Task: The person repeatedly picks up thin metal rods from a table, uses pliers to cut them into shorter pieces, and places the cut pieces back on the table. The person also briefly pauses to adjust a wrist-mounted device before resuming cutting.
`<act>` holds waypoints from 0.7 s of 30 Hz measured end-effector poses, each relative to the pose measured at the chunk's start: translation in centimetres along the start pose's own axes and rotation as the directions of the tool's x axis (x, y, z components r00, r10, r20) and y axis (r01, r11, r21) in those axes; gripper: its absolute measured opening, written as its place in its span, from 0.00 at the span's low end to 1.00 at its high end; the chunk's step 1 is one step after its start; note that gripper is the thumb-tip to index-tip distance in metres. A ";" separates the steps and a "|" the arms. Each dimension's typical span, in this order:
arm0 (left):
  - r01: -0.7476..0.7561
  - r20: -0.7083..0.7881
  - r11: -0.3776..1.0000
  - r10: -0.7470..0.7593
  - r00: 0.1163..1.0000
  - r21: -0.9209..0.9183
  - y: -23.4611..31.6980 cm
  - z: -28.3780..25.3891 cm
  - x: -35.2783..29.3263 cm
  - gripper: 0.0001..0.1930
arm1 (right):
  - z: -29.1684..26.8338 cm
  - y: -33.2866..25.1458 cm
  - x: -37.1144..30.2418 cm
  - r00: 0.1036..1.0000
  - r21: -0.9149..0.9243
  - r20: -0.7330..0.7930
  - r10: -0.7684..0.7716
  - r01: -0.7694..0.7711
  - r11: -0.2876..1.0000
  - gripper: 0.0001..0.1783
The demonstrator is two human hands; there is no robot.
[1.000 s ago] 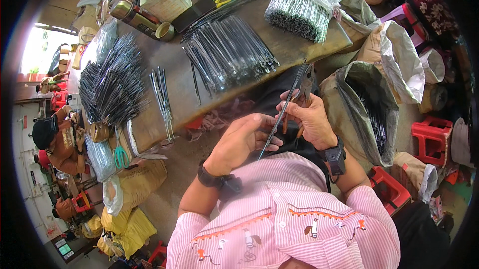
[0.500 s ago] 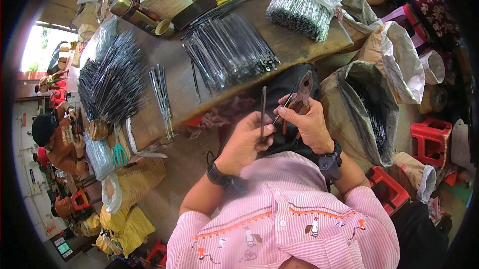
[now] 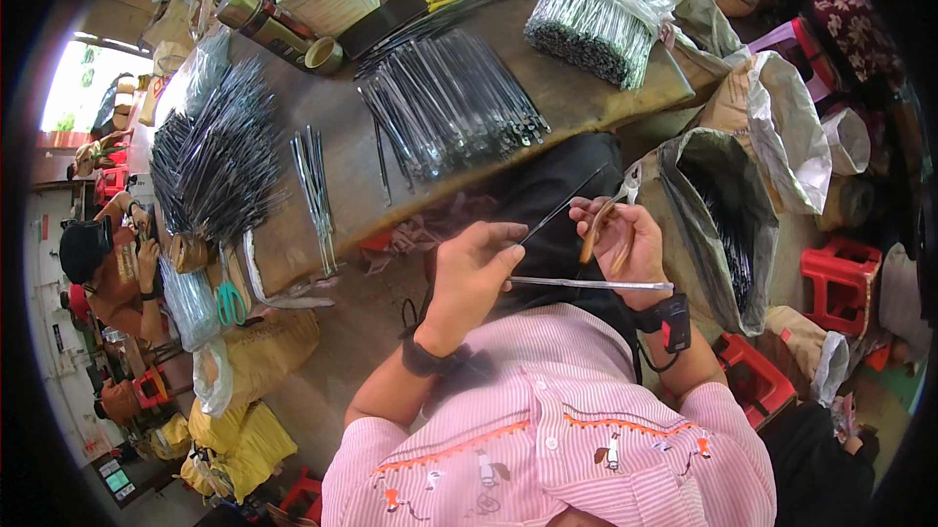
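Hands: two, both raised over the lap, below the wooden bench (image 3: pixel 586 102).
Left hand (image 3: pixel 467 278): fingers pressed together, pinching one thin dark rod (image 3: pixel 567 203) by its lower end.
Right hand (image 3: pixel 625 244): closed around brown-handled pliers (image 3: pixel 598 234), with one pale flat strip (image 3: pixel 586 284) lying across beneath it.
Rod: slim, straight, black, slanting up to the right between the hands.
Bench heaps: one loose spread of rods (image 3: pixel 449 102), one bagged bundle (image 3: pixel 591 14), one bristling sheaf (image 3: pixel 220 161).
Sacks: one open grey sack (image 3: pixel 718 224) just right of the hands.

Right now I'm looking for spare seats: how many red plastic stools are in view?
3: one red plastic stool at the far right beside the open grey sack, one lower by the person's right elbow, one small at lower left. Others may be hidden.
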State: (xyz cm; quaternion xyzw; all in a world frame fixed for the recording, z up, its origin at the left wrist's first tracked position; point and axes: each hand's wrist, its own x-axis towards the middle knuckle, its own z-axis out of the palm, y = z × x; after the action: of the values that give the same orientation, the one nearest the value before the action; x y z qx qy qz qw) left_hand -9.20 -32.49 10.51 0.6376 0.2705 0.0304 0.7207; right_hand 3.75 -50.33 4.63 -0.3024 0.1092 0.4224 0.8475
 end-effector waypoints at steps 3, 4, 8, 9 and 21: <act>-0.150 -0.013 0.980 0.154 0.988 0.133 0.0 0.0 -0.2 0.10 | -0.9 -0.9 -0.5 0.987 0.101 0.101 0.125 -0.135 0.986 0.17; -0.204 -0.008 0.964 0.208 0.978 0.171 -0.1 0.0 -0.2 0.10 | -1.1 -1.1 -0.7 0.970 0.127 0.177 0.166 -0.189 0.974 0.17; -0.312 0.010 0.924 0.317 0.948 0.220 -0.4 0.1 0.0 0.12 | -1.1 -0.9 -1.9 0.968 -0.396 0.162 0.192 -0.114 0.911 0.27; -0.324 0.015 0.921 0.328 0.944 0.218 -0.5 0.1 0.1 0.13 | -0.9 -0.7 -2.1 0.966 -0.503 0.174 0.190 -0.079 0.861 0.28; -0.208 0.049 0.976 0.205 0.978 0.058 0.6 -0.5 -0.4 0.11 | 2.0 -0.9 -1.7 0.906 -0.894 0.384 0.175 0.413 -0.173 0.46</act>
State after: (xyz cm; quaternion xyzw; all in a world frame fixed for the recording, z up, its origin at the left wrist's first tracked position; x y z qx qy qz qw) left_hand -9.52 -32.09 11.22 0.6851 0.1883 0.0831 0.6987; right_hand 3.23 -50.62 7.33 -0.7582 -0.4471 0.3183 0.3521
